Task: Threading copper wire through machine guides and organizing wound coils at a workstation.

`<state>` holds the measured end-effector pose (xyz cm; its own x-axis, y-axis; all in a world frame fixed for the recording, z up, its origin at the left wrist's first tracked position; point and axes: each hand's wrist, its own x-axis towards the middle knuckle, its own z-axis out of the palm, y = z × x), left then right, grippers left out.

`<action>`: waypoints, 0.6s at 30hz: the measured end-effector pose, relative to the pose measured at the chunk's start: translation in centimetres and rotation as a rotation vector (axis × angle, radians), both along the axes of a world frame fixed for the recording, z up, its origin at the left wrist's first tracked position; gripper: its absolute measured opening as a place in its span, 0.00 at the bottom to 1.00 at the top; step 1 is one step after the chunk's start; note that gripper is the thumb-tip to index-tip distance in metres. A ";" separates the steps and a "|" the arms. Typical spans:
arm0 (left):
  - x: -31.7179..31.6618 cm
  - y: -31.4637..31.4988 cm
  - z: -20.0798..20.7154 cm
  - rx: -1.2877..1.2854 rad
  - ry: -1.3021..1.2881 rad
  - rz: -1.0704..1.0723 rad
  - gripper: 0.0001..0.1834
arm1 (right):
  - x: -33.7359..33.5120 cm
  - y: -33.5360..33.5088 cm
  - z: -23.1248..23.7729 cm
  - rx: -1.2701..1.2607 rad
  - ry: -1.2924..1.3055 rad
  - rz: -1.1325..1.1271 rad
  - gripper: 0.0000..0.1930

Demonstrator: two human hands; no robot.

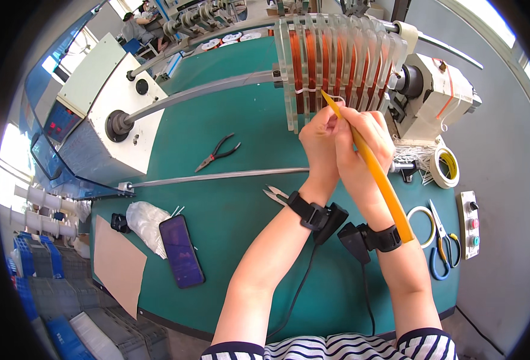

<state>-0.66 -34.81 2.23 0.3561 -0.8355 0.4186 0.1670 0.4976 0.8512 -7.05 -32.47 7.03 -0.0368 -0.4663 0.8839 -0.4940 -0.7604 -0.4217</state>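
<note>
"Grip first — what do the hands have?"

"The right hand (370, 135) is closed on a long, flat, tapered yellow strip (378, 174), its narrow tip at the red-orange copper-wire coils (310, 57) between clear plastic plates (291, 111). The left hand (320, 138) has its fingertips bunched alongside, near a thin white cord (337, 97); I can't tell whether they pinch it."

"What might go wrong there?"

"Pushing too hard could scrape the wire, I'd judge, with the tip that close. A slip could also snag the cord — the strip's wide tail lies back over the right wrist, where a bump would swing the tip."

"And farther out?"

"The coils sit at the far right of the green table (241, 234), in line with a grey metal shaft (205, 90). Should that turn, fingers could get caught; a knock on the pale control box with coloured buttons (469, 240) might be the cause. Small silver snips (274, 195) lie partly hidden by the left wrist, so a careless pull-back could drag them along."
</note>
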 end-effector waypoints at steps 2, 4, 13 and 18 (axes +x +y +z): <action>0.5 0.8 0.3 0.024 -0.093 0.032 0.10 | -0.1 0.0 -0.2 0.023 0.012 0.004 0.07; 1.0 1.7 1.1 -0.146 -0.475 0.358 0.09 | 0.0 -0.1 0.0 0.003 0.046 0.039 0.07; 0.2 1.7 2.7 -0.002 -0.826 0.552 0.20 | -5.6 1.9 -0.1 0.091 -0.030 -0.006 0.08; 0.7 2.0 2.3 -0.040 -0.780 0.532 0.18 | -8.7 1.7 -0.4 0.134 -0.065 -0.081 0.07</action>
<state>0.05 -32.77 4.54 0.2940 -0.6235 0.7245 -0.6998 0.3758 0.6074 -15.72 -30.75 6.60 -0.1338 -0.5733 0.8083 -0.5200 -0.6537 -0.5497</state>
